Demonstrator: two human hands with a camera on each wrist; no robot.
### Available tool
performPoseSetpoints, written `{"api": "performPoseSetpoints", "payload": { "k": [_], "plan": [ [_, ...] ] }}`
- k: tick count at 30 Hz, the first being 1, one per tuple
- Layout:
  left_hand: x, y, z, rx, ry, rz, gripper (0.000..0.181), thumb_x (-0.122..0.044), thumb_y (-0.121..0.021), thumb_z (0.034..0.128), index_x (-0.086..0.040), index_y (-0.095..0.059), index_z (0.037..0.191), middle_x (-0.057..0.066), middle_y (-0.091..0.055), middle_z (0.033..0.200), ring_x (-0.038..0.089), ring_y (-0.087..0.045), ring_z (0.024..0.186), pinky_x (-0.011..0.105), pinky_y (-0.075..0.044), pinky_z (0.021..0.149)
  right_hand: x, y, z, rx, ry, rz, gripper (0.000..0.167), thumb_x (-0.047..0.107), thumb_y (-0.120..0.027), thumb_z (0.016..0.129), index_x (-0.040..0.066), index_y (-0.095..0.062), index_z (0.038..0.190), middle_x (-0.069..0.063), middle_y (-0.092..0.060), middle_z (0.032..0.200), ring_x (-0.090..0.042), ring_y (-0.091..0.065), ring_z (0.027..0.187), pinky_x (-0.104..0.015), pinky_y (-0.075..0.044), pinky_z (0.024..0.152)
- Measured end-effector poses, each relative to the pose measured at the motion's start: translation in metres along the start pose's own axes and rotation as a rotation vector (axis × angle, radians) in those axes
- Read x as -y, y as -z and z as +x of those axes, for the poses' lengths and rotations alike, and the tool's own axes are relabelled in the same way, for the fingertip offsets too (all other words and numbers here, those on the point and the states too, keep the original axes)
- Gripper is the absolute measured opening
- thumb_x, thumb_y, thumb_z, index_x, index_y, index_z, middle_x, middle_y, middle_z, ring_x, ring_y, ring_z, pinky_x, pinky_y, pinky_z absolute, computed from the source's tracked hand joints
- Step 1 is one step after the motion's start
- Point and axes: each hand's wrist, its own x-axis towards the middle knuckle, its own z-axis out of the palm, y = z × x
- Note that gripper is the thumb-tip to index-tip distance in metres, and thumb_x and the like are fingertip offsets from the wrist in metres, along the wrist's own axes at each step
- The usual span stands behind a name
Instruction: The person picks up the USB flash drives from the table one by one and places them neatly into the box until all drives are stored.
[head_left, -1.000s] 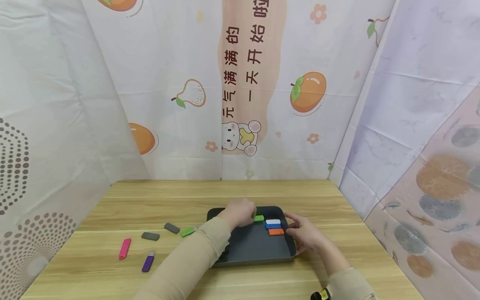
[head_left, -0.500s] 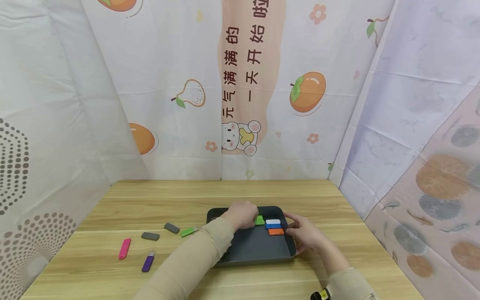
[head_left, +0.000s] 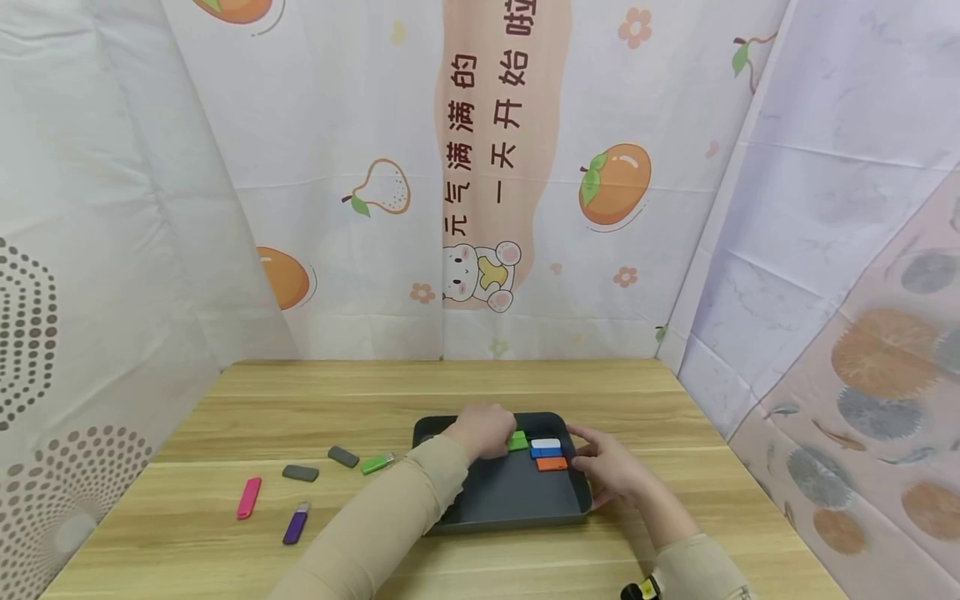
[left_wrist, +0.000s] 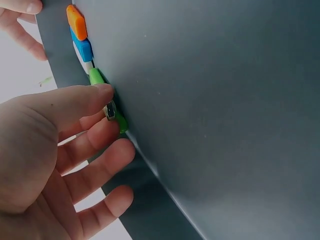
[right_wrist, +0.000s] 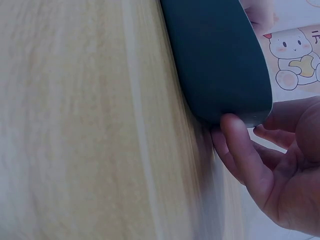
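Left sleeve (head_left: 390,521) blocked part of the tray's (head_left: 517,492) left side; left hand (head_left: 483,431) hid some of its far wall. Same hand covered the middle of the green plastic (head_left: 518,441) inside the tray, so one stick or two, couldn't tell. Black-and-yellow item (head_left: 642,590), near right of tray, got cut off by head view's bottom edge; unidentifiable.

Tray (head_left: 517,498) on table (head_left: 315,408), USB sticks (head_left: 551,454) at its far right, others (head_left: 301,472) leftward, curtain (head_left: 300,100) behind

Wood-grain table (head_left: 337,400) before a white fruit-print curtain (head_left: 480,183), dotted cloth (head_left: 90,292) at left.
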Motion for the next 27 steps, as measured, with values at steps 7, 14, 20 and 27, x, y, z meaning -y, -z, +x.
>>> {"api": "performPoseSetpoints", "payload": {
  "k": [7,14,20,27],
  "plan": [
    [0.0012,-0.0024,0.0025,-0.001,0.005,0.023,0.022,-0.018,-0.076,0.0902,-0.023,-0.064,0.072,-0.009,-0.056,0.069,0.012,-0.048,0.063,0.031,-0.044,0.058,0.0003,0.0001,-0.0002,0.001,-0.004,0.003,0.060,0.000,-0.057,0.099,0.016,-0.043,0.155,-0.024,-0.060,0.129,-0.038,-0.063,0.105,-0.053,-0.057,0.053],
    [0.0014,-0.0034,0.0043,-0.019,-0.003,0.045,0.023,-0.020,-0.076,0.0902,-0.023,-0.063,0.071,-0.009,-0.056,0.069,0.011,-0.050,0.063,0.031,-0.045,0.058,0.0005,0.0000,0.0000,0.005,0.002,0.008,0.060,-0.002,-0.056,0.099,0.015,-0.042,0.156,-0.025,-0.059,0.129,-0.038,-0.064,0.105,-0.053,-0.057,0.054],
    [0.0020,-0.0033,0.0051,-0.017,-0.009,0.055,0.023,-0.020,-0.076,0.0902,-0.023,-0.063,0.071,-0.009,-0.056,0.069,0.011,-0.050,0.063,0.031,-0.045,0.058,0.0012,0.0001,0.0000,0.003,0.001,0.011,0.060,-0.002,-0.056,0.100,0.015,-0.042,0.156,-0.025,-0.059,0.129,-0.038,-0.063,0.106,-0.053,-0.057,0.054],
    [0.0020,-0.0046,0.0057,-0.018,-0.012,0.081,0.021,-0.019,-0.075,0.0904,-0.023,-0.064,0.073,-0.009,-0.057,0.070,0.010,-0.051,0.065,0.031,-0.046,0.060,0.0007,0.0003,-0.0001,0.006,-0.001,0.009,0.060,-0.002,-0.057,0.099,0.015,-0.043,0.155,-0.025,-0.059,0.129,-0.038,-0.063,0.106,-0.053,-0.057,0.054]
  ]
}}
